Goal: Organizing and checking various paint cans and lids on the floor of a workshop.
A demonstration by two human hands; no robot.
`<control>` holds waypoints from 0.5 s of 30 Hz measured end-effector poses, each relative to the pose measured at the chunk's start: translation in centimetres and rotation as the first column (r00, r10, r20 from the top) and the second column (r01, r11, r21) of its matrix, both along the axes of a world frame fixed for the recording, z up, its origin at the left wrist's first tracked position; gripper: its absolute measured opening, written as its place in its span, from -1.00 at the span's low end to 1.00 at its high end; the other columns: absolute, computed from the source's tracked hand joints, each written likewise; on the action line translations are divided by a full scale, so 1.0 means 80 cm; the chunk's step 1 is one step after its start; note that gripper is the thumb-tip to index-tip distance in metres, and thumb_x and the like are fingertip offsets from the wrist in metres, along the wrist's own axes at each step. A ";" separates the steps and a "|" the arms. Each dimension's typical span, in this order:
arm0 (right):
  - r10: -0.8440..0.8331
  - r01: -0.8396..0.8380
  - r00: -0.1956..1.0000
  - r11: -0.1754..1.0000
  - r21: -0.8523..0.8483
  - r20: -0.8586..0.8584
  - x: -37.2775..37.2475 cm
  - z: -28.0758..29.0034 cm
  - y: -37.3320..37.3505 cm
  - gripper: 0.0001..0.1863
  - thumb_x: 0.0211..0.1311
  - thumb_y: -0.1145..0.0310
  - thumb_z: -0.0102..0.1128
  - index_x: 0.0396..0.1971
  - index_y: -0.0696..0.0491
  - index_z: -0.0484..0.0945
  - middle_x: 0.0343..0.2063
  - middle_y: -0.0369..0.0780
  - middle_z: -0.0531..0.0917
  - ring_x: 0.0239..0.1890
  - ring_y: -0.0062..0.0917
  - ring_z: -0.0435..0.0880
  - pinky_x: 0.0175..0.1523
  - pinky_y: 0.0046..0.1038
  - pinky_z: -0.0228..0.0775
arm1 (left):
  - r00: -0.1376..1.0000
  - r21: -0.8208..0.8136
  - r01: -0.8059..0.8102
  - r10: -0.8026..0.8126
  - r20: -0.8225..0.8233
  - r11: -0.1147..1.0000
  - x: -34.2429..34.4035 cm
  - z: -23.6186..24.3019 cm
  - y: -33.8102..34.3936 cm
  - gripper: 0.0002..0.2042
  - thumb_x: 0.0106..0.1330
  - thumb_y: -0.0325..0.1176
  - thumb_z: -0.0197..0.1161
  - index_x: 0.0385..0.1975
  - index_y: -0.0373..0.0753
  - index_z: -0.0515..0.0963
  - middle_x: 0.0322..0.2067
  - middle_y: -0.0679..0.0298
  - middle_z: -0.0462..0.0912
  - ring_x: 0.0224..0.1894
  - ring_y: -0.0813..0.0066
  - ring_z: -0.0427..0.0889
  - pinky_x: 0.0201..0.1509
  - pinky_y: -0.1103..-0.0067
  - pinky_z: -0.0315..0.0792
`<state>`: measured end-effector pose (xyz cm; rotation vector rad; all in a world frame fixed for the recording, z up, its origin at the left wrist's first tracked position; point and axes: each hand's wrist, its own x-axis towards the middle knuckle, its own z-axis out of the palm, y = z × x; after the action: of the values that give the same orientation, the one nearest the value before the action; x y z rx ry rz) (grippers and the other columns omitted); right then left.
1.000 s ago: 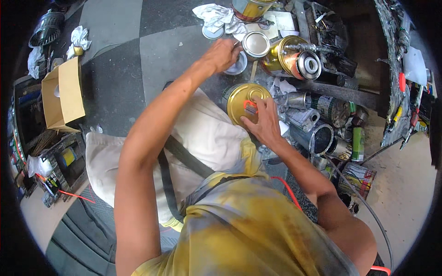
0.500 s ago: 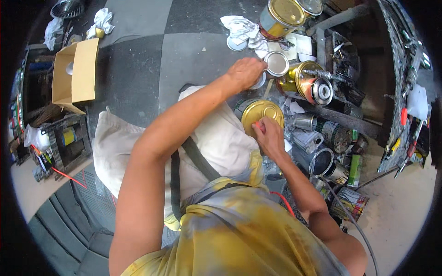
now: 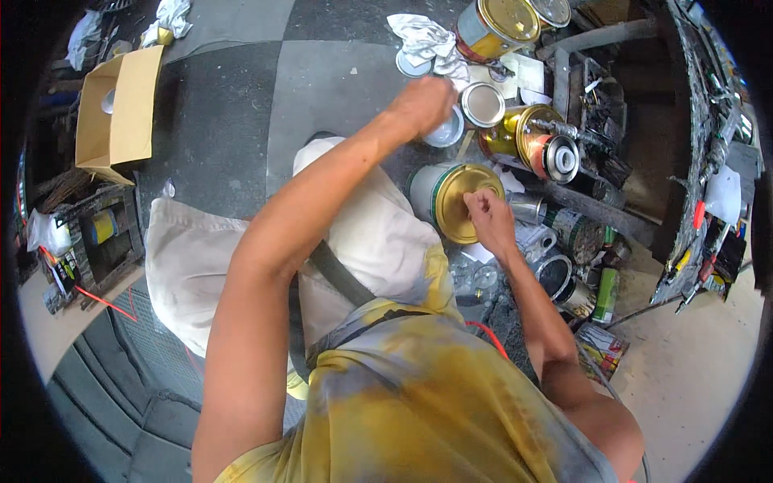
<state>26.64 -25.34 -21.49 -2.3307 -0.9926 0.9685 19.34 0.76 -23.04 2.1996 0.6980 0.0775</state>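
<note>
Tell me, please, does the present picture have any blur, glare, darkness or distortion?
Head view: the left hand looks blurred; head view: bright glints show on the shiny gold-sided can; head view: the recess at upper right is very dark; head view: edges bend toward a black, rounded border.

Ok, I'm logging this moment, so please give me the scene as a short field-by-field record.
Left hand: blurred, near a small round container; grip unclear
Right hand: fingers at the gold lid of a large can; whether it holds anything is unclear
Upper middle: crumpled white cloth
Left side: open cardboard box
</note>
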 end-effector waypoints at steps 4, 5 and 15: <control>-0.178 0.182 0.973 0.983 0.010 -0.150 0.000 0.000 -0.002 -0.69 0.27 0.18 0.23 -0.50 0.12 0.50 -0.64 -0.36 0.50 -0.58 -0.72 0.40 -0.44 -0.58 0.26 | 0.937 -0.091 -0.349 0.348 -0.022 0.933 -0.033 -0.034 0.010 -0.61 0.31 -0.14 0.15 -0.09 -0.37 0.56 -0.31 -0.08 0.67 -0.14 -0.05 0.64 -0.02 0.23 0.48; -0.239 0.246 0.949 0.969 0.007 -0.205 0.001 0.000 -0.003 -0.69 0.26 0.19 0.25 -0.51 0.11 0.49 -0.64 -0.39 0.48 -0.57 -0.77 0.36 -0.44 -0.61 0.24 | 0.938 -0.092 -0.347 0.346 -0.022 0.933 -0.037 -0.033 0.006 -0.61 0.31 -0.14 0.15 -0.09 -0.37 0.56 -0.31 -0.08 0.67 -0.14 -0.05 0.64 -0.02 0.23 0.48; -0.127 0.126 0.992 0.991 0.046 0.018 0.002 0.066 0.006 -0.74 0.19 0.28 0.29 -0.50 0.13 0.47 -0.63 -0.28 0.51 -0.57 -0.61 0.45 -0.41 -0.49 0.32 | 0.909 -0.597 -0.397 0.206 -0.363 0.697 -0.045 -0.093 -0.171 -0.45 0.41 -0.01 -0.11 0.23 -0.30 0.32 0.19 -0.11 0.40 0.27 -0.03 0.33 0.32 0.22 0.21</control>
<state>26.77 -24.86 -16.18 -2.3396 -0.8544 0.8652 15.75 -12.88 -30.44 1.3946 1.0560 -0.2758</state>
